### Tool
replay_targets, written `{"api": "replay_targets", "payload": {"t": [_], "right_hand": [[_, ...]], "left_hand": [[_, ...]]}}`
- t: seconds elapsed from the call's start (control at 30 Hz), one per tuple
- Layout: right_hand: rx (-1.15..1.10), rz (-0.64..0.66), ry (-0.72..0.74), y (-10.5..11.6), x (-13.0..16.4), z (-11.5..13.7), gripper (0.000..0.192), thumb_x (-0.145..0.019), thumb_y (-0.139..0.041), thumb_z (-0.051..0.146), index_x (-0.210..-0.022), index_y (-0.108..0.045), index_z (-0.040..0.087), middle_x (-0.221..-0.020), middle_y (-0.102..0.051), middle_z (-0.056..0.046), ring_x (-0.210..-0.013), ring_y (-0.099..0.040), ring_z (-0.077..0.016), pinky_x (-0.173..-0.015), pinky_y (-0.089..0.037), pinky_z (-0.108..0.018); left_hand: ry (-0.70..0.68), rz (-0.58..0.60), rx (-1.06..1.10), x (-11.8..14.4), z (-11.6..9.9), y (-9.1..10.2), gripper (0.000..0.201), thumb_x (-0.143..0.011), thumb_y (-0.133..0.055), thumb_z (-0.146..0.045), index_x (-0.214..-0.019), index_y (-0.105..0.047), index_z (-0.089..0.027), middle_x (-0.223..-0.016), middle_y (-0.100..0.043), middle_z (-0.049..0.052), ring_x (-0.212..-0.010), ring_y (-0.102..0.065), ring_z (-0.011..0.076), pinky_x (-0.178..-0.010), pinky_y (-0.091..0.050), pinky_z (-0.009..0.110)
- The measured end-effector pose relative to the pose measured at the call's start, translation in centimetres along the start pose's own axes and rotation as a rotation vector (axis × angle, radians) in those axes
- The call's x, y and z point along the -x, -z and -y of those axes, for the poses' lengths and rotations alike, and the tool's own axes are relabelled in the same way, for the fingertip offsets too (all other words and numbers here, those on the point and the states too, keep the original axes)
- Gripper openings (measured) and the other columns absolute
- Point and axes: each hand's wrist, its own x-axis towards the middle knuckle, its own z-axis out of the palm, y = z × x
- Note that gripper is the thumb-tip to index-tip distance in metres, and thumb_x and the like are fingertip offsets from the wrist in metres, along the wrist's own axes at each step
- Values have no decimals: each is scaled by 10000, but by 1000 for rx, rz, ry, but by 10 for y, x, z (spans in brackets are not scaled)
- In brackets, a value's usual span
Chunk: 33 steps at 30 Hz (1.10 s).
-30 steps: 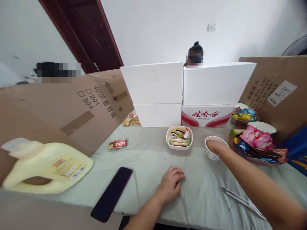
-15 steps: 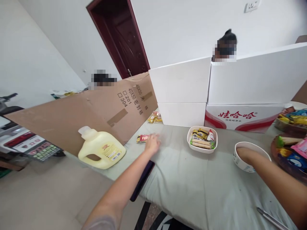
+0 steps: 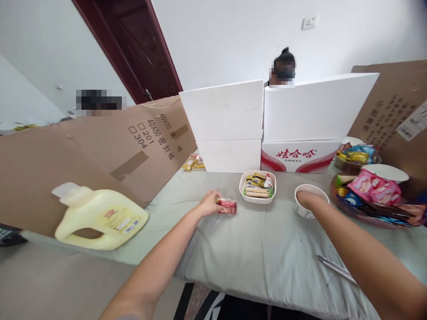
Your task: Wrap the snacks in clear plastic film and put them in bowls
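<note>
My left hand [image 3: 210,203], closed, grips one end of a small red snack packet [image 3: 228,206] just over the cloth. Right of it stands a white square dish [image 3: 258,200] with a bundle of wooden sticks [image 3: 256,193] and yellow-and-black wrapped snacks [image 3: 256,178]. My right hand [image 3: 304,200] reaches down into a white patterned bowl [image 3: 305,212]; its fingers are hidden inside. The bowl's contents cannot be seen.
A pale yellow jug [image 3: 110,218] lies at left by a cardboard panel [image 3: 140,138]. White boxes [image 3: 230,155] form a barrier behind. At right are a tray [image 3: 356,215] of packaged snacks and a silver pen-like tool [image 3: 336,269]. Two people's heads show beyond the panels.
My left hand has taken hold of the red packet and carried it right, towards the square dish. My right hand stays in the bowl. The view has turned to the right.
</note>
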Motion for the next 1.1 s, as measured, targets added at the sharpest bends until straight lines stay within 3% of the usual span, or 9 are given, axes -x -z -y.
{"api": "replay_targets", "payload": {"t": [0.13, 0.23, 0.33, 0.47, 0.57, 0.67, 0.8, 0.97, 1.1], "right_hand": [[89, 204, 14, 10, 13, 1, 314, -916, -584, 370, -1163, -580, 176, -1157, -605, -67, -973, -614, -184, -828, -533, -387], [137, 221, 56, 22, 24, -1, 325, -911, -591, 375, -1161, -581, 167, -1154, -607, -65, -978, -614, -189, -833, -531, -396], [164, 132, 114, 38, 43, -6, 312, -905, -597, 353, -1163, -589, 176, -1166, -611, -71, -1006, -608, -200, -859, -512, -402], [186, -115, 145, 40, 95, -12, 330, -945, -450, 250, -1253, -555, 197, -1272, -569, -139, -1131, -570, -278, -887, -445, -404], [177, -137, 188, 9, 141, -24, 288, -895, -516, 308, -1154, -605, 221, -1146, -644, -100, -1011, -632, -259, -795, -451, -347], [183, 44, 193, -42, 171, -45, 242, -715, -677, 208, -953, -636, 203, -965, -686, -79, -923, -654, -269, -722, -439, -325], [81, -106, 211, -84, 177, -58, 99, -766, -568, 129, -803, -582, 220, -867, -649, -53, -860, -644, -245, -681, -419, -311], [-104, -267, 468, -77, 170, 4, 174, -920, -402, 199, -983, -563, 225, -954, -603, -38, -728, -618, -157, -635, -405, -271], [29, -373, 587, -68, 166, 73, 207, -919, -427, 151, -1020, -594, 222, -945, -605, -55, -759, -607, -162, -601, -375, -257]], "left_hand": [[-307, 19, 76, 59, -59, -63, 176, -696, -670, -121, -827, -579, -195, -893, -595, 5, -831, -571, 179, -773, -470, 289], [-623, -151, -17, 102, -77, -99, 286, -763, -554, -83, -1025, -587, -193, -942, -600, 72, -899, -540, 233, -829, -449, 380], [-746, -263, -107, 130, -76, -116, 354, -822, -471, -69, -1133, -578, -202, -891, -588, 75, -850, -523, 231, -796, -455, 395], [-760, -248, -33, 142, -69, -115, 331, -817, -508, -105, -1125, -592, -193, -993, -574, 95, -961, -530, 251, -885, -451, 460], [-757, -264, 34, 139, -68, -111, 319, -819, -484, -70, -1086, -602, -200, -1050, -571, 97, -1052, -534, 254, -934, -444, 480], [-746, -261, 85, 135, -69, -111, 307, -840, -455, -60, -1062, -608, -208, -1030, -585, 89, -1036, -552, 240, -912, -477, 462], [-746, -217, 124, 133, -68, -111, 280, -856, -455, -65, -1046, -601, -211, -1006, -594, 86, -1017, -558, 241, -898, -501, 459], [-745, -262, 189, 134, -64, -115, 302, -876, -466, -82, -1142, -518, -216, -1028, -595, 94, -988, -576, 242, -867, -520, 459], [-684, -291, 265, 134, -59, -120, 375, -864, -510, -109, -1220, -446, -208, -1131, -551, 118, -1049, -566, 233, -874, -530, 429]]}}
